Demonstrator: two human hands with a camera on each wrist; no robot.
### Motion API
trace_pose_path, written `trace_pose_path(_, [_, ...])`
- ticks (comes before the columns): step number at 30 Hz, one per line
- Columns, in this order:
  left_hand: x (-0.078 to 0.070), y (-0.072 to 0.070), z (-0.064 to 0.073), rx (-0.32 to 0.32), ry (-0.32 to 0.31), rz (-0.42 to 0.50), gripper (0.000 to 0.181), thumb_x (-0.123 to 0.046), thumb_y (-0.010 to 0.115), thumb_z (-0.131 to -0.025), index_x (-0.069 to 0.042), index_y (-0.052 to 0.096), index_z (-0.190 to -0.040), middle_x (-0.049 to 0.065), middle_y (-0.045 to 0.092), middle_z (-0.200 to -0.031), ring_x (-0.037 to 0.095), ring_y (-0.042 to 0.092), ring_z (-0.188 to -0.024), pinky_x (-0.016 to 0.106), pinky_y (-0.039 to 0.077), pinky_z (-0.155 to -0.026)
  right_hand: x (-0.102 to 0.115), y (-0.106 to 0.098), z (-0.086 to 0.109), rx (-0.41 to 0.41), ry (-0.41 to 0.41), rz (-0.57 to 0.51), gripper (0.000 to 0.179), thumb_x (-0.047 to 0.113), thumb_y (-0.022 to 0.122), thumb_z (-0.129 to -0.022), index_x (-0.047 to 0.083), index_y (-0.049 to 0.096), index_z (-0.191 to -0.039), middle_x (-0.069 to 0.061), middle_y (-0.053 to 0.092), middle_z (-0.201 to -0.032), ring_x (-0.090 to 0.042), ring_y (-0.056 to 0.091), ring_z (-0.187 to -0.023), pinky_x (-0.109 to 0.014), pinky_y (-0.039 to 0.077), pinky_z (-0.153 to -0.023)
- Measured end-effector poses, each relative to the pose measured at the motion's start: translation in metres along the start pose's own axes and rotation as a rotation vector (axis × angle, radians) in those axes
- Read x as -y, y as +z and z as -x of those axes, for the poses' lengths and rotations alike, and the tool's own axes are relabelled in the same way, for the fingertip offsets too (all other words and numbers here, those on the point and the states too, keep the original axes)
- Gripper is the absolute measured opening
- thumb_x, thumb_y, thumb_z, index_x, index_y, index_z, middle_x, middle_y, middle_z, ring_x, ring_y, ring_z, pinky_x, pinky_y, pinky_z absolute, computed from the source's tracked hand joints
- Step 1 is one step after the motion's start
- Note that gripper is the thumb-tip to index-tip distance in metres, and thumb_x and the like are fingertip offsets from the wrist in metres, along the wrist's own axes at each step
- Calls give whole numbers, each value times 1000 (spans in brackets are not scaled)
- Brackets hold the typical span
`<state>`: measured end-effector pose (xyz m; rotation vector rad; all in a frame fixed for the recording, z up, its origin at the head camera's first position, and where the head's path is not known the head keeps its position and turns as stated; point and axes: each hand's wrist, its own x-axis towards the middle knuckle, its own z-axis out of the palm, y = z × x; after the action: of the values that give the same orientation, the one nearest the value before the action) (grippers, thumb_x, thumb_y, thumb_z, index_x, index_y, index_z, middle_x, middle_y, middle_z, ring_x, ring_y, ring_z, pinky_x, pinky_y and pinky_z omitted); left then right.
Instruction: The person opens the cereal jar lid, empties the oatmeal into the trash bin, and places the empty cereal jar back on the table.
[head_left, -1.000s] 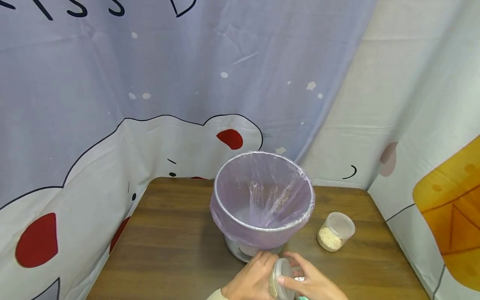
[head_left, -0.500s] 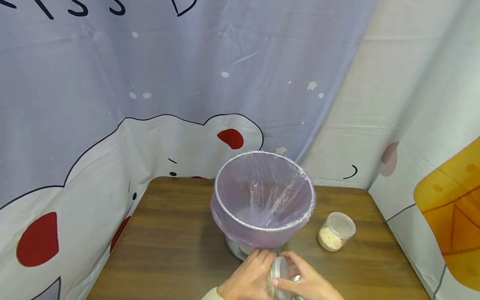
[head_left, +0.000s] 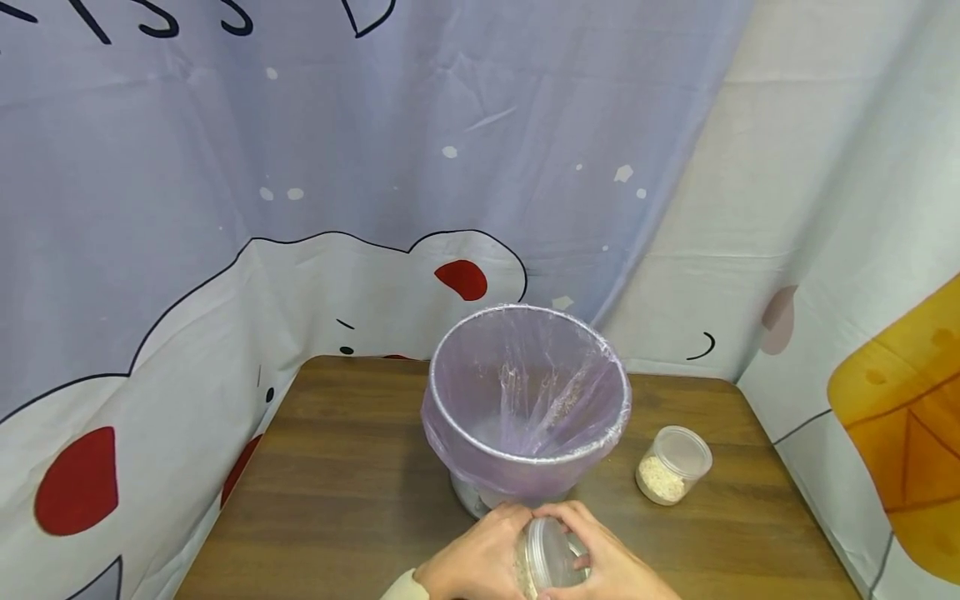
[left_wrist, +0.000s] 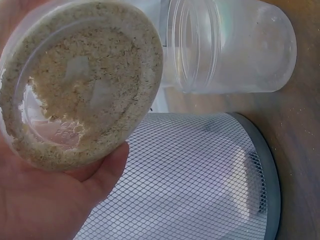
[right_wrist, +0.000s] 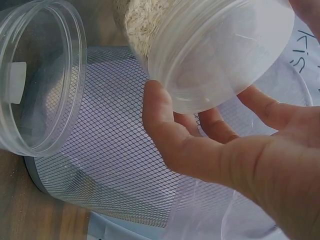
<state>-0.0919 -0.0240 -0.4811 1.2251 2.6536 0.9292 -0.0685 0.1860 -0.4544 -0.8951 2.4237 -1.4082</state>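
Observation:
A clear round jar of pale brown flakes sits tilted in my left hand, whose thumb and fingers grip its side. My right hand holds the jar's translucent lid by the rim, with thumb and fingers around the edge. The lid is on the jar's mouth; how tight it sits I cannot tell. Just below the hands, an uncapped clear jar stands on the table, a white label on its wall; the hands mostly hide it in the head view.
A wire-mesh bin with a purple plastic liner stands directly beyond my hands. To its right, a second clear jar holds pale flakes. The wooden table meets a printed cloth at the back.
Both hands have shifted slightly left with the jar. My right hand's fingers have moved around the lid's far rim, and a bit of green seen under that hand is now out of sight.

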Motion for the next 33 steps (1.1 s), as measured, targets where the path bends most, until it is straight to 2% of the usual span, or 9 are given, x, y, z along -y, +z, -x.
trace_pose_path(4, [1, 0, 1, -17, 24, -32, 83, -66, 67, -64, -13, 45, -124, -8, 52, -111, 7, 48, -101, 26, 46, -85, 2, 0, 0, 11, 40, -7, 74, 24, 77, -72, 15, 38, -134, -10, 39, -122, -25, 38, -105, -23, 50, -65])
trace_pose_path(7, [1, -1, 1, -64, 80, -70, 85, -66, 67, -64, -12, 44, -126, -7, 52, -113, 8, 49, -102, 27, 45, -88, 5, 0, 1, 11, 113, -75, 76, 21, 76, -74, 17, 33, -138, -10, 36, -127, -28, 37, -111, -29, 52, -70])
trace_pose_path(11, [1, -3, 2, -152, 145, -211, 92, -71, 67, -57, -11, 45, -123, -5, 53, -109, 9, 50, -100, 26, 43, -89, 9, -1, 3, -18, 229, -111, 72, 24, 68, -82, 13, 28, -140, -14, 36, -131, -36, 38, -116, -47, 49, -81])
trace_pose_path(13, [1, -3, 2, -189, 161, -290, 95, -73, 67, -54, -9, 45, -120, -4, 53, -106, 10, 50, -98, 26, 43, -89, 10, -1, 2, -24, 276, -102, 67, 27, 63, -86, 10, 26, -140, -17, 37, -132, -39, 41, -115, -53, 46, -81])
trace_pose_path(17, [1, 0, 1, -269, 207, -380, 102, -74, 68, -49, -5, 45, -120, -2, 52, -104, 12, 50, -96, 24, 43, -87, 11, 0, 2, -21, 378, -115, 62, 33, 57, -90, 9, 27, -139, -19, 37, -135, -39, 42, -115, -53, 46, -79])
trace_pose_path(20, [1, 3, 1, -313, 217, -389, 104, -75, 68, -48, -3, 46, -120, -2, 51, -105, 12, 49, -97, 24, 42, -87, 11, 1, 1, -21, 417, -151, 62, 35, 56, -89, 10, 29, -139, -21, 37, -135, -40, 43, -114, -49, 48, -75])
trace_pose_path(24, [0, 4, 1, -322, 202, -373, 106, -75, 69, -46, -4, 46, -121, -1, 51, -108, 13, 48, -99, 25, 42, -88, 12, 2, 0, -9, 418, -182, 63, 35, 57, -89, 10, 28, -138, -25, 37, -132, -42, 44, -112, -46, 50, -71])
trace_pose_path(28, [-1, 5, 1, -313, 206, -383, 107, -74, 70, -44, -4, 46, -121, -2, 51, -107, 13, 49, -99, 25, 42, -89, 13, 3, 0, 3, 403, -146, 65, 36, 59, -88, 10, 28, -139, -28, 35, -132, -48, 43, -111, -53, 48, -73])
trace_pose_path(33, [-1, 4, 1, -275, 200, -376, 102, -75, 68, -49, -6, 46, -121, -3, 52, -105, 11, 50, -96, 25, 43, -87, 15, 5, 0, -9, 391, -108, 69, 36, 66, -82, 13, 31, -137, -26, 35, -133, -47, 43, -111, -57, 46, -73])
